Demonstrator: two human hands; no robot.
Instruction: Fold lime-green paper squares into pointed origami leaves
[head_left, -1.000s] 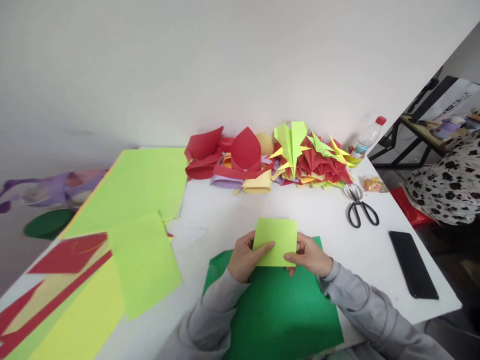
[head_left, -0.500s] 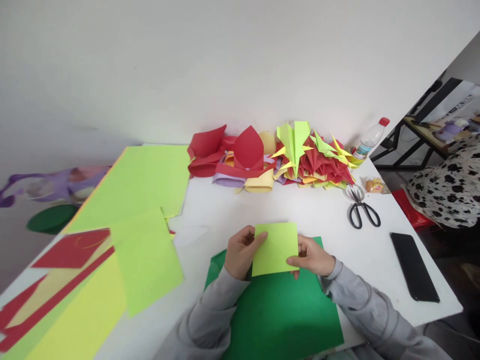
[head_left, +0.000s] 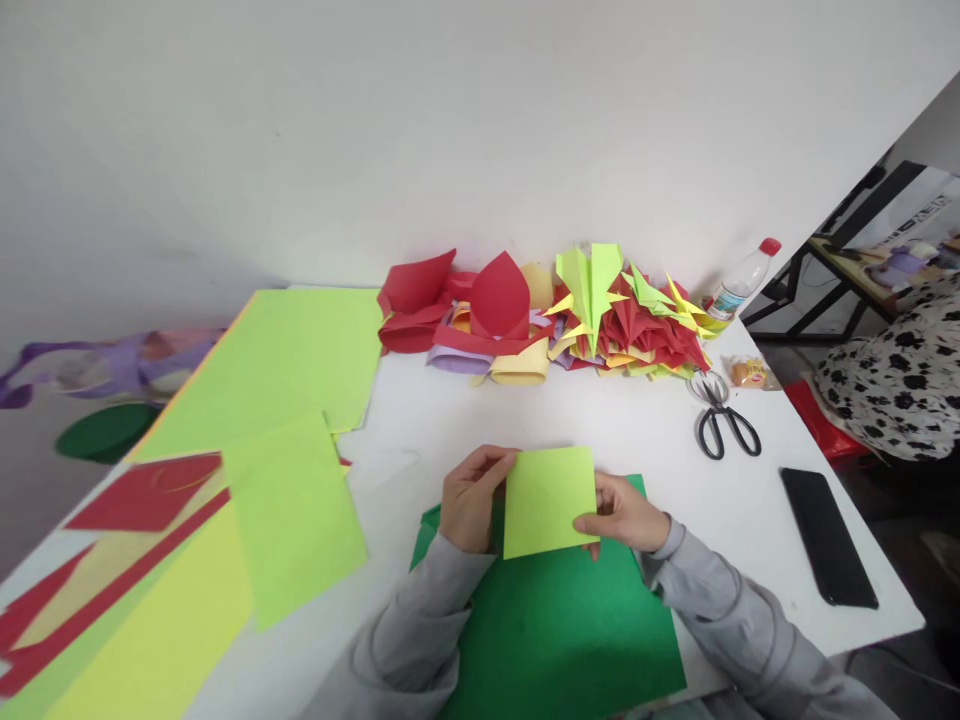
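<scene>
A small square of lime-green paper (head_left: pixel 550 500) is raised over a green sheet (head_left: pixel 574 630). My right hand (head_left: pixel 626 512) pinches its right edge, thumb on the near face and fingers behind. At the top left corner my left hand (head_left: pixel 472 498) is closed, thumb and forefinger pressed together on the paper's edge. The green sheet lies on the white table under both hands, its far left corner turned up beside my left wrist.
Lime sheets (head_left: pixel 315 350) and red and yellow paper pieces (head_left: pixel 150 490) cover the left side. Along the wall lie rolled paper shapes (head_left: pixel 499 300) and folded paper pieces (head_left: pixel 622 320). To the right are a bottle (head_left: pixel 742 280), scissors (head_left: pixel 718 415), a wrapped snack (head_left: pixel 750 373) and a black phone (head_left: pixel 829 535).
My left thumb has slid off the face of the lime-green square toward its top left corner, and the hand has shifted slightly left. My right hand keeps its pinch.
</scene>
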